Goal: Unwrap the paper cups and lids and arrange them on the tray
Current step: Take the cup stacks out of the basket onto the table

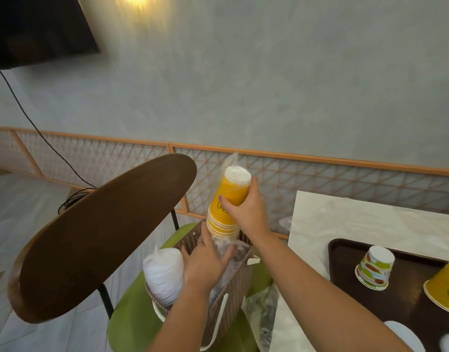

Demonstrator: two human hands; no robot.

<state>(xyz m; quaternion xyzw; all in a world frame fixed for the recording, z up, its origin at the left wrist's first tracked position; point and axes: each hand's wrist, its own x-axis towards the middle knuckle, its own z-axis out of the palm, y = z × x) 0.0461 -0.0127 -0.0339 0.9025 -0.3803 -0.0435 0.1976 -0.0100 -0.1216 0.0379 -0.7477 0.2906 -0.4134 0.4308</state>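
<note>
Yellow cup stack w/ clear wrap, tilted, held up over basket. White lid stack wrapped, in basket. On brown tray: colorful cup & yellow cup, both upside down.
</note>
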